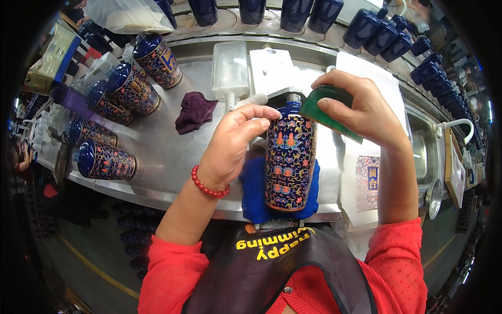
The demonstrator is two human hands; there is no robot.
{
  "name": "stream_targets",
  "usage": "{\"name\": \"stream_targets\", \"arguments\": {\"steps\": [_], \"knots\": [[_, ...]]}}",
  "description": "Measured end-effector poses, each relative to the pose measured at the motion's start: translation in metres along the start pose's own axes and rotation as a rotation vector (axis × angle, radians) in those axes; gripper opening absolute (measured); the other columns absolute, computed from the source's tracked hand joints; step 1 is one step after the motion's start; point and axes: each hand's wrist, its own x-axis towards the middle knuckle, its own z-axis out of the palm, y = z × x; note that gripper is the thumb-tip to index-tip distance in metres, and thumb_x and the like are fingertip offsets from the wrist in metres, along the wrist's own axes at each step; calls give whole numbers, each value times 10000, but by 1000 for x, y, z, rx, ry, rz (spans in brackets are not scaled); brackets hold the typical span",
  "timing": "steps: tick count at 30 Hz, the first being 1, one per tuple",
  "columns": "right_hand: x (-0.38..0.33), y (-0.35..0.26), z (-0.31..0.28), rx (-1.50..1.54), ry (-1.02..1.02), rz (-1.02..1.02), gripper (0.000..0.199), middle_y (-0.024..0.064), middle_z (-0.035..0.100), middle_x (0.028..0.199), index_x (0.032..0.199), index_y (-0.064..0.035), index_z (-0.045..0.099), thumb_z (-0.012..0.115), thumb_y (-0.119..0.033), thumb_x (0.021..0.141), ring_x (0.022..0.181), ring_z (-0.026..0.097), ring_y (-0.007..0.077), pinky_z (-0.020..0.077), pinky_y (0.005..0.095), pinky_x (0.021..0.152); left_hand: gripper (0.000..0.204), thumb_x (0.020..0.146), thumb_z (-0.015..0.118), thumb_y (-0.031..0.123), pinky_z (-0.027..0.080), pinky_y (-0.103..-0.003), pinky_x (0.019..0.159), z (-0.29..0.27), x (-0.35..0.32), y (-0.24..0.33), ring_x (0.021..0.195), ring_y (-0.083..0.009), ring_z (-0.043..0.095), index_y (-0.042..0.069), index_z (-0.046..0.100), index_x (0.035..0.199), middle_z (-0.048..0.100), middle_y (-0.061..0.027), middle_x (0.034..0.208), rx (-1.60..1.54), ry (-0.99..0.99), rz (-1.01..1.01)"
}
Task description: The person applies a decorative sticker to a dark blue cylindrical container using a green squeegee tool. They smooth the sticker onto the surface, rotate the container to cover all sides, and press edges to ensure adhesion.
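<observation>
A dark blue bottle (291,162) with a colourful floral wrap lies in front of me, its neck pointing away, on a bright blue cloth (253,189). My left hand (236,137) is at the bottle's upper left shoulder, thumb and forefinger drawn together beside the wrap's top edge. Whatever is between those fingertips is too small to tell. In my right hand (361,107) is a flat green scraper (323,109), gripped between thumb and fingers. Its edge is close to the bottle's right shoulder, and I cannot tell whether it touches.
Several decorated bottles (133,89) are on the left of the metal table (162,141), near a purple cloth (194,112). Beyond my hands lies a clear plastic bottle (230,70). A printed sheet (361,183) and a sink (422,152) are on the right. Plain blue bottles (297,13) line a conveyor behind.
</observation>
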Motion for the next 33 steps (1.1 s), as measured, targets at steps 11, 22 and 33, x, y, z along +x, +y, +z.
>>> {"name": "stream_targets", "arguments": {"steps": [11,22,33], "knots": [[-13,4,0,44,39,-27,276,95,699,898,1145,-5,674,680,-161,917,781,681,159,555,313,711,342,963,583,128,356,-389,1148,0,-13,-11,1323,-263,487,28,703,1268,642,-176,1320,451,121,176],[-17,2,4,64,91,-66,266,80,703,877,1150,-9,676,688,-145,922,763,674,132,551,289,693,390,871,697,165,186,-573,1181,5,-11,-19,1394,-381,370,132,729,1258,669,-177,1301,1227,183,717],[-16,-5,8,89,93,-14,265,96,704,871,1147,-5,673,686,-121,908,775,679,155,552,302,722,353,860,689,124,221,-569,1169,3,-11,-18,1350,-390,435,128,743,1209,669,-191,1289,1279,173,763]]}}
